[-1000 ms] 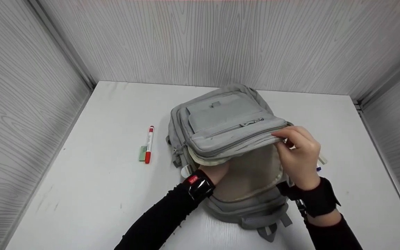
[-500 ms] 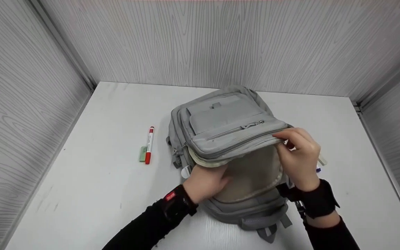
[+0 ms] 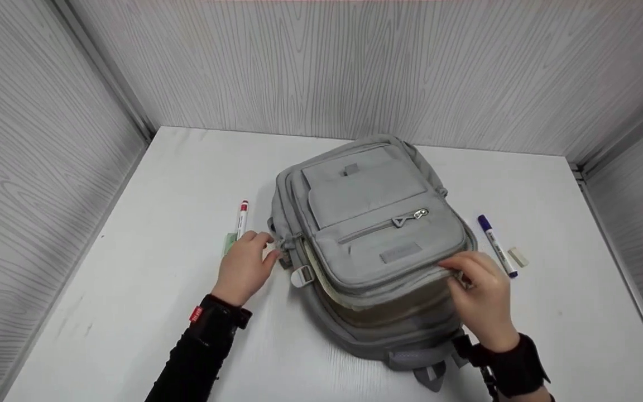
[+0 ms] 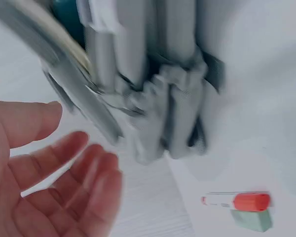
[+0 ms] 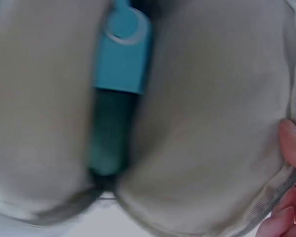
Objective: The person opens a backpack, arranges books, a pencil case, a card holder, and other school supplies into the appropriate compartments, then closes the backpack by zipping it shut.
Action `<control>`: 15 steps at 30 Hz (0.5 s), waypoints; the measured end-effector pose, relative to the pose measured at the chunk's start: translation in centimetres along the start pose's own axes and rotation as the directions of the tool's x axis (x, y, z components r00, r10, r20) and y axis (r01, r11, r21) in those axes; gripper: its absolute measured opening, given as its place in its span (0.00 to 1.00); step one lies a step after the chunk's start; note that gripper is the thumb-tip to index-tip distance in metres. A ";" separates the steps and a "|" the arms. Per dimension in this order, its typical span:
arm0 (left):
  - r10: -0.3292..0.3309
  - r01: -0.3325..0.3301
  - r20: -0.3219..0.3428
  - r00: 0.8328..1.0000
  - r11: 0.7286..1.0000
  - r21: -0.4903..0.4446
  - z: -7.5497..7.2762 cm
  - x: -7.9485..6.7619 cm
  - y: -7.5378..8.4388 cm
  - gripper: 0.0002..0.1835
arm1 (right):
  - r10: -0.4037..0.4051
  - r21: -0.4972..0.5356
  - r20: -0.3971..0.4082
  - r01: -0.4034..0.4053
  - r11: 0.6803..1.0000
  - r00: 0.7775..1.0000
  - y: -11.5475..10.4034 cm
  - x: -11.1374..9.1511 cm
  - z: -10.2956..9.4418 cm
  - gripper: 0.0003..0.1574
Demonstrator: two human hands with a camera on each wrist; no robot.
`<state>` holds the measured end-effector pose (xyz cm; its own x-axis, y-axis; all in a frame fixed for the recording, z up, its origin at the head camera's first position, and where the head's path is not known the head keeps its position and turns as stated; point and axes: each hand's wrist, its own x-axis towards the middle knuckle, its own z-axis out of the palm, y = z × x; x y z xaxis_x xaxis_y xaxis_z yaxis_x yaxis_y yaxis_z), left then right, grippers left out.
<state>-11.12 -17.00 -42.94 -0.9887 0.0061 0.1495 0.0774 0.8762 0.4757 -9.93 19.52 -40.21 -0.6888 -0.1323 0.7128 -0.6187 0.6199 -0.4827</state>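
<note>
A grey backpack (image 3: 372,206) lies on the white table, its main compartment unzipped at the near end. My right hand (image 3: 483,296) pinches the zippered edge of the flap at the bag's right side, thumb against the beige lining (image 5: 212,113) in the right wrist view. Inside the bag, that view shows a teal bottle (image 5: 116,98) with a loop on its lid. My left hand (image 3: 245,265) is outside the bag on its left, holding nothing, fingers loosely bent near the side strap. It partly covers a red-capped marker (image 3: 242,215) and a small green block (image 3: 229,243).
Right of the bag lie a blue-capped marker (image 3: 497,245) and a small off-white block (image 3: 518,257). A white tag (image 3: 302,276) hangs at the bag's left side. Grey wood-grain walls (image 3: 327,67) enclose the table at the back and both sides.
My left hand has come out of the bag and moved left, with nothing in it. My right hand has lowered the flap toward me, narrowing the opening and uncovering the blue-capped marker.
</note>
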 end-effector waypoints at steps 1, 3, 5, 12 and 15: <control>-0.004 0.004 -0.012 1.000 1.000 -0.001 0.3 0.2 -0.2 0.12 | 0.007 -0.025 0.021 -0.006 1.000 1.000 0.2 -0.9 0.0 0.19; -0.001 0.001 -0.023 1.000 1.000 -0.005 0.8 0.5 -0.4 0.14 | 0.033 -0.086 0.073 -0.027 0.996 0.997 0.6 -2.6 0.0 0.20; -0.007 0.007 -0.031 0.999 1.000 -0.012 1.3 0.8 -0.2 0.14 | 0.071 -0.155 0.130 -0.051 0.987 0.989 0.9 -4.1 0.1 0.20; -0.024 0.023 -0.064 0.998 1.000 -0.016 2.4 1.4 0.5 0.08 | 0.164 -0.294 0.307 -0.071 0.953 0.938 0.6 -7.2 0.4 0.24; -0.024 0.023 -0.069 0.997 1.000 -0.013 2.6 1.5 0.5 0.07 | 0.162 -0.297 0.307 -0.067 0.952 0.938 0.6 -7.6 0.6 0.24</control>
<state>-12.88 -15.25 -44.74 -0.9791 -0.0476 0.1975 0.0566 0.8698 0.4901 -5.28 20.39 -46.23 -0.8623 -0.2610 0.4339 -0.4304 0.8292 -0.3567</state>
